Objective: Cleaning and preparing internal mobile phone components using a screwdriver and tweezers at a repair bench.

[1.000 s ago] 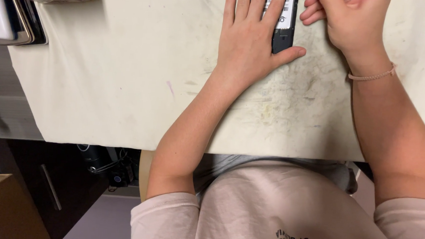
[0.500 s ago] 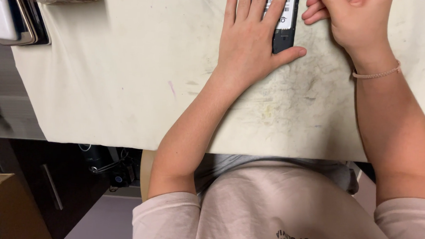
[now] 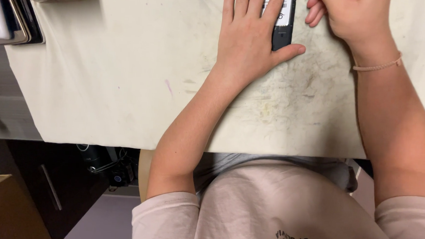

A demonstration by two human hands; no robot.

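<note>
On table (image 3: 126, 80), black device (image 3: 282, 33) (white label), hands flat

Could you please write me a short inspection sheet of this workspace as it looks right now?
Surface: table under a cream cloth, marked with scuffs and small purple spots.
Job's things: black flat device with a white label, lying flat, partly out of view.
Clutter: white and black items at the far left corner.
Hands: left hand flat, pressing the device; right hand curled at its right edge.
Cables: nothing seen on the table.
Surroundings: dark cabinet and cardboard box below.
</note>
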